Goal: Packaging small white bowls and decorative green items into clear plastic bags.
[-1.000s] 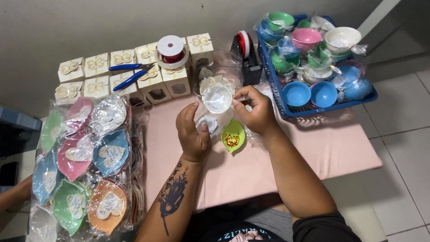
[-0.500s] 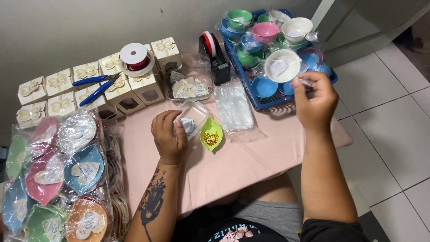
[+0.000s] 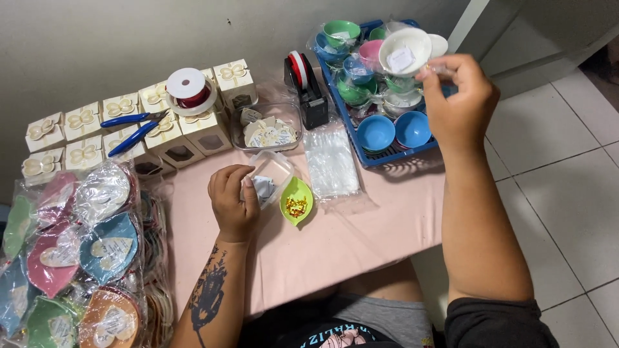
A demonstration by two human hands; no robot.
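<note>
My right hand [image 3: 459, 96] is raised over the blue basket [image 3: 393, 156] at the back right. Its fingertips pinch the edge of a white bowl wrapped in clear film [image 3: 405, 51], which hangs above the coloured bowls in the basket. My left hand [image 3: 232, 203] rests on the pink tablecloth [image 3: 342, 238], fingers curled on the rim of a small clear box [image 3: 274, 173] that holds a crumpled white bit. A green leaf-shaped dish [image 3: 296, 201] with gold pieces in it lies just right of that hand.
A stack of clear bags [image 3: 330, 164] lies beside the green dish. Behind it are a tape dispenser [image 3: 306, 90], a clear tub of paper tags [image 3: 265, 129], cream gift boxes [image 3: 84, 122], blue pliers [image 3: 132, 129] and a red spool [image 3: 187, 90]. Wrapped heart dishes [image 3: 77, 245] pile up at left.
My right hand has carried the wrapped white bowl from the table's middle out to the right and up over the blue basket. My left hand has come down to the small clear box.
</note>
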